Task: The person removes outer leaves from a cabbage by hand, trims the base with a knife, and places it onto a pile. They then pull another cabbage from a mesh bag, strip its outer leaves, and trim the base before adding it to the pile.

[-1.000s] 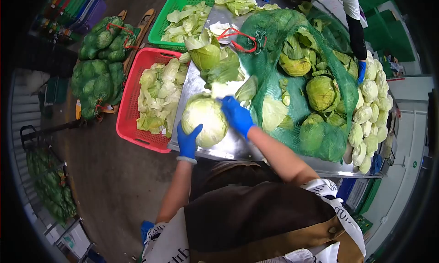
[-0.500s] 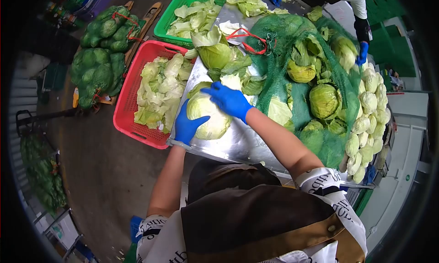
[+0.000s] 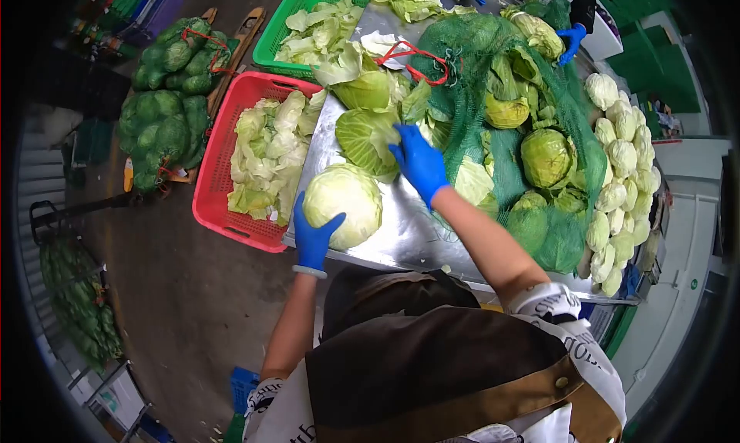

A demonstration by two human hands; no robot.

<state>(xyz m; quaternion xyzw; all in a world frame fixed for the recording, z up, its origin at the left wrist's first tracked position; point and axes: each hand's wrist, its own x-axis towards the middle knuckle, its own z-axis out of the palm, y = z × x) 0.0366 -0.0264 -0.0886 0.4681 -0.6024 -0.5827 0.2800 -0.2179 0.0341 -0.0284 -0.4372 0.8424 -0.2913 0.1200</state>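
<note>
A pale, trimmed cabbage (image 3: 344, 207) rests near the table's left corner, with my left hand (image 3: 314, 233) wrapped round its left and lower side. Just beyond it, my right hand (image 3: 420, 164) has its fingers closed at the edge of a broad green cabbage leaf (image 3: 365, 141), which is apart from the head. Behind that leaf lie more loose outer leaves (image 3: 365, 90). Right of my right hand, a green net sack (image 3: 505, 154) lies open with several untrimmed cabbages (image 3: 548, 158) inside.
At the left of the metal table (image 3: 385, 239) stand a red crate (image 3: 206, 182) and a green crate (image 3: 271, 48), both holding leaves. Stripped cabbages (image 3: 621, 156) are piled at the right. A co-worker's gloved hand (image 3: 571, 42) touches a cabbage (image 3: 537, 34) at the far side. Full net sacks (image 3: 164, 131) sit on a pallet.
My right hand has moved off the cabbage, away to the right, with a leaf that has come free. My left hand and the cabbage have shifted slightly nearer me. The co-worker's hand has moved farther back.
</note>
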